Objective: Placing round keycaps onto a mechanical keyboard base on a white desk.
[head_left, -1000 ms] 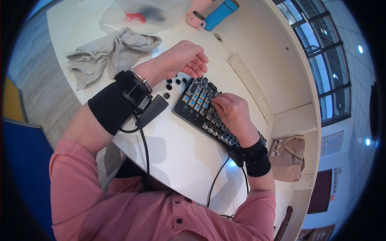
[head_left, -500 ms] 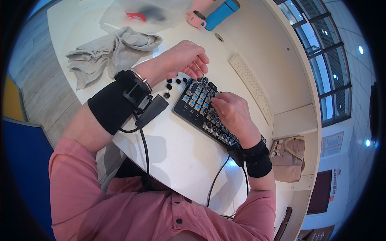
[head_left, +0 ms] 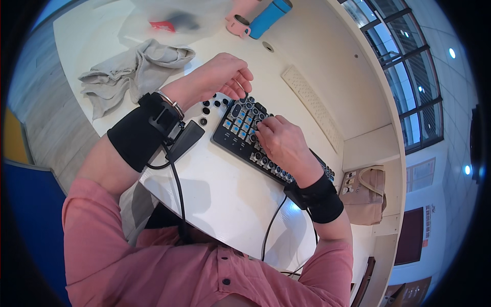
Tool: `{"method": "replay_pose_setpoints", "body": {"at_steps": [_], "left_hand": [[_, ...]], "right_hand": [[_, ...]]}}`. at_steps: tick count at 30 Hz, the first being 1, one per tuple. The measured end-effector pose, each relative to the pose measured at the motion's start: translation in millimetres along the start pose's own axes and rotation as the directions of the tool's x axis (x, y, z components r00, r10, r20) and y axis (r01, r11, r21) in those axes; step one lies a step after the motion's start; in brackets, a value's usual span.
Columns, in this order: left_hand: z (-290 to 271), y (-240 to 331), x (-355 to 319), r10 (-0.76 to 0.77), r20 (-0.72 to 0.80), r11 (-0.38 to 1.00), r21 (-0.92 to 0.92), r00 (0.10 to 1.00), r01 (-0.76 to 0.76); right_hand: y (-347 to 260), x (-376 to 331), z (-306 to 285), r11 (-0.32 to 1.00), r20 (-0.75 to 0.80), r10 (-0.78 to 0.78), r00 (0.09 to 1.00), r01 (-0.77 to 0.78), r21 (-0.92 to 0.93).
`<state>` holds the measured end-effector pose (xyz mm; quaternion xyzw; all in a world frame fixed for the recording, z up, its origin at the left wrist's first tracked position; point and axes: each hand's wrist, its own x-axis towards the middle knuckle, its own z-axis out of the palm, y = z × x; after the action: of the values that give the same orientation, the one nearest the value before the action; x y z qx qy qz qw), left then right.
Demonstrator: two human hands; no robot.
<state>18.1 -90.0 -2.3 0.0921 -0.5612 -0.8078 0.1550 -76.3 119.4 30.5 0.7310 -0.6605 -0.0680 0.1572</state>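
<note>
A black mechanical keyboard (head_left: pixel 240 146) lies slantwise on the white desk, with round dark keycaps on much of it. Towards its left end, a block of bare switches (head_left: pixel 239 126) shows blue stems on pale housings. My right hand (head_left: pixel 281 143) is over the middle of the keyboard, its thumb and fingers pinched at a round keycap that the fingertips mostly hide. My left hand (head_left: pixel 225 77) hovers by the keyboard's far left corner, fingers loosely curled and apart, with nothing visible in them. Several loose round keycaps (head_left: pixel 203 122) lie on the desk below it.
A crumpled grey cloth (head_left: pixel 135 71) lies at the left, near a translucent plastic bag (head_left: pixel 184 23). A pink mug (head_left: pixel 238 25) and blue bottle (head_left: pixel 271 19) stand at the back. Along the partition lies a pale keyboard-like strip (head_left: pixel 309 105). A tan bag (head_left: pixel 364 194) sits at the right.
The desk and the things on it have shifted slightly left in view, along with both hands. My right hand stays pinched at the keys; my left keeps its loose curl.
</note>
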Motion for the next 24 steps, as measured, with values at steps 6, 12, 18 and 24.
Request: {"method": "replay_pose_setpoints", "body": {"at_steps": [6, 12, 18, 24], "left_hand": [[-1.6, -0.8, 1.4, 0.009, 0.011, 1.0, -0.01, 1.0, -0.009], [-4.0, 1.7, 1.2, 0.01, 0.009, 1.0, -0.009, 1.0, -0.01], [-22.3, 3.6, 4.3, 0.069, -0.078, 0.998, 0.007, 0.995, -0.069], [-31.3, 0.9, 11.0, 0.188, -0.274, 0.842, 0.539, 0.943, -0.011]], "right_hand": [[1.7, -3.8, 7.3, 0.986, -0.156, 0.074, 0.985, -0.049, 0.162], [5.8, 1.8, -8.0, 0.974, -0.165, 0.171, 0.971, -0.141, 0.177], [0.0, 36.0, -29.7, 0.932, -0.109, 0.18, 0.978, -0.134, 0.337], [1.5, 98.4, -8.4, 0.939, 0.007, 0.088, 0.996, -0.085, 0.334]]}}
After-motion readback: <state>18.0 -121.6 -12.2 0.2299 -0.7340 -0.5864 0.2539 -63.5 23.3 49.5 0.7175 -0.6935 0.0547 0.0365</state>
